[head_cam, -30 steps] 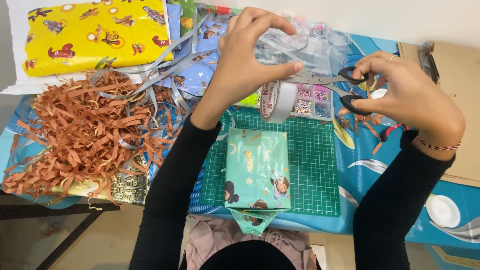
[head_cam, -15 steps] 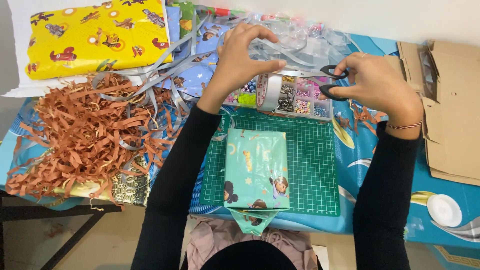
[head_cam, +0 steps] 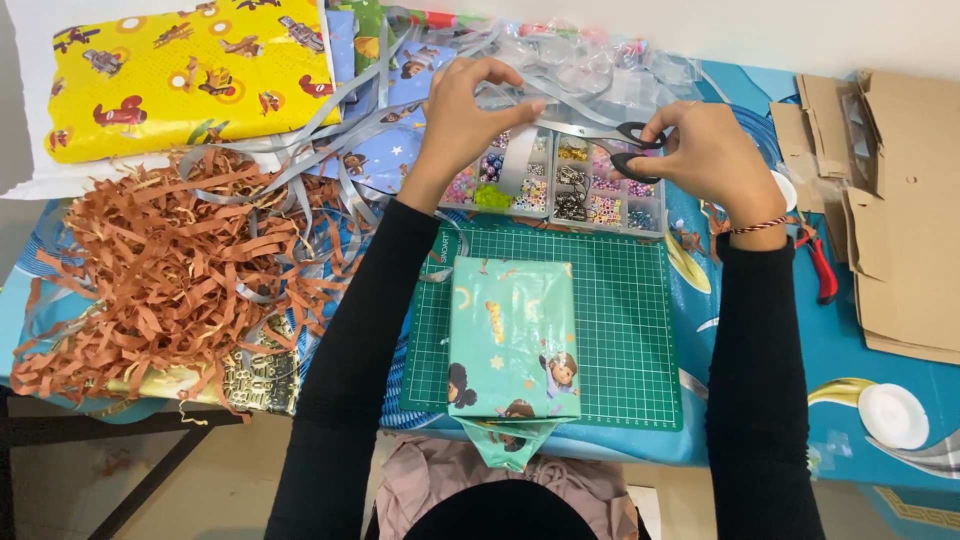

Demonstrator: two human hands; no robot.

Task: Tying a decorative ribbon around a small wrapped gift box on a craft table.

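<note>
My left hand [head_cam: 468,112] pinches a clear strip of tape, and the tape roll [head_cam: 519,168] hangs edge-on just below its fingers. My right hand [head_cam: 708,155] grips black-handled scissors [head_cam: 628,143] whose blades point left toward the pinched strip. Both hands hover over a clear bead organiser box [head_cam: 592,192]. A box wrapped in teal cartoon paper [head_cam: 513,335] lies on the green cutting mat [head_cam: 625,330] near my body, touched by neither hand.
Brown shredded paper [head_cam: 170,270] is piled on the left, with silver ribbons [head_cam: 330,130] and yellow wrapping paper [head_cam: 190,70] behind it. Flattened cardboard [head_cam: 900,200] lies at the right, with a red-handled tool [head_cam: 822,265] beside it and a white round lid [head_cam: 893,415] nearer the front edge.
Both hands have moved farther from my body, over the bead box. The tape roll has turned from face-on to edge-on. The wrapped box has not moved.
</note>
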